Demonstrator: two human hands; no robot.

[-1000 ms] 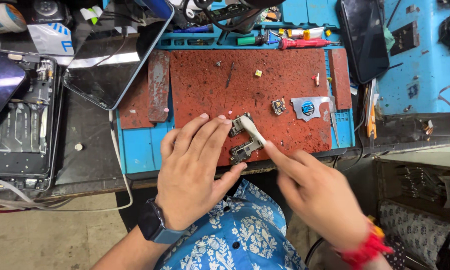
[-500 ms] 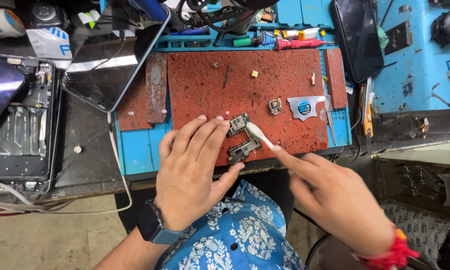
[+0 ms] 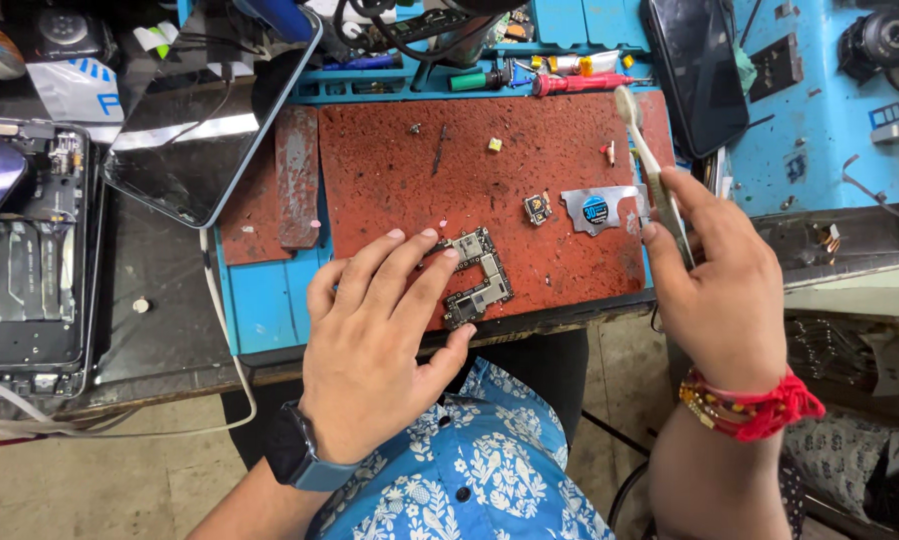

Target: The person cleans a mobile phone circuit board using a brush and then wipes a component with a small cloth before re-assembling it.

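Observation:
My left hand [image 3: 374,345] lies flat on the red work mat [image 3: 469,180], fingertips pressing the near edge of a small phone circuit board [image 3: 479,277]. The board lies tilted near the mat's front edge. My right hand [image 3: 719,285] is raised at the mat's right side and holds a pale toothbrush-like cleaning brush [image 3: 641,140] upright, bristle head pointing away from me. A smartwatch sits on my left wrist, red threads on my right.
A small chip part [image 3: 537,208] and a metal shield plate [image 3: 597,208] lie right of the board. A tablet [image 3: 204,130] and an opened device [image 3: 24,250] sit at left. A dark phone [image 3: 694,70], screwdrivers [image 3: 569,82] and tools crowd the blue bench behind.
My right hand has lifted the brush off the circuit board and swung right and away, the brush now upright. My left hand stays on the board.

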